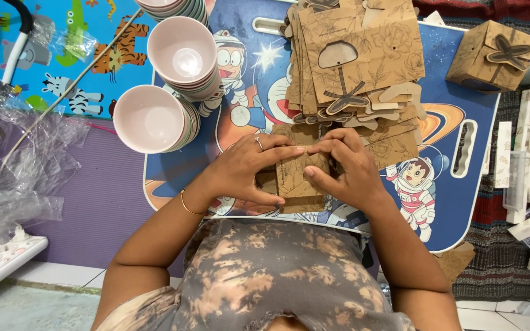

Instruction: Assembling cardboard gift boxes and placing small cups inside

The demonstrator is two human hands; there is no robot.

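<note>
Box (pixel 299 184) of brown card sits at the centre of the frame, on the blue tray (pixel 461 92). Left hand (pixel 246 168) and right hand (pixel 345 168) both press on it, fingertips meeting on top. Card stack (pixel 363 61) lies above; pink bowls (pixel 154 116) upper left.

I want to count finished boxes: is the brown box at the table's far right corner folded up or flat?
Folded up: the brown box stands as a closed cube with a flower-shaped clasp on top.
</note>
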